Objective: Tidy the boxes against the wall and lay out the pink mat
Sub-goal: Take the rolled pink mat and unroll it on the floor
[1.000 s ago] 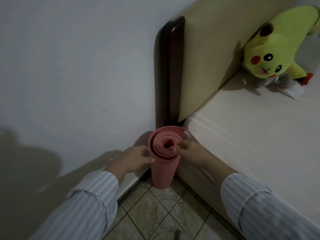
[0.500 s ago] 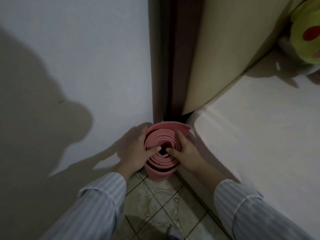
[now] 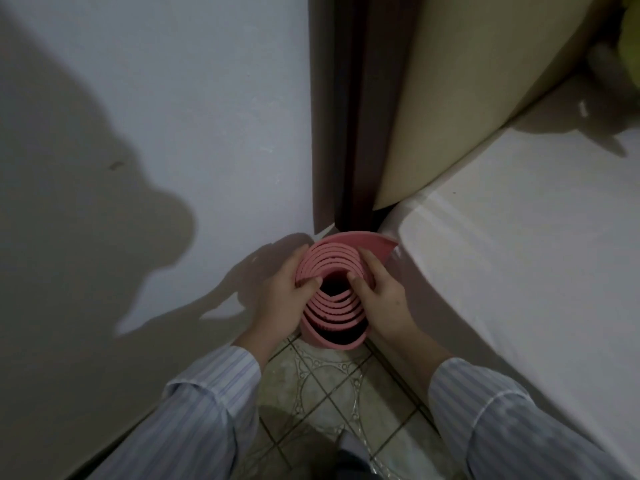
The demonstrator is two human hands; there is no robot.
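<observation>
The pink mat (image 3: 332,261) stands rolled up on end in the corner between the wall and the bed, and I look straight down into its spiral. My left hand (image 3: 284,299) grips the roll's left rim, thumb hooked into the dark hollow centre. My right hand (image 3: 381,299) holds the right rim, thumb likewise inside the coil. The outer flap of the roll sticks out toward the bed. No boxes are in view.
A white wall (image 3: 156,133) is close on the left. A dark wooden headboard post (image 3: 343,116) with a beige padded panel (image 3: 467,98) rises behind the roll. The mattress (image 3: 519,254) fills the right. Patterned floor tiles (image 3: 322,382) form a narrow strip below.
My view has closed in and tilted over the roll's top. Both hands went from resting on the roll's sides to gripping its rim with thumbs inside, and the coil has loosened and widened.
</observation>
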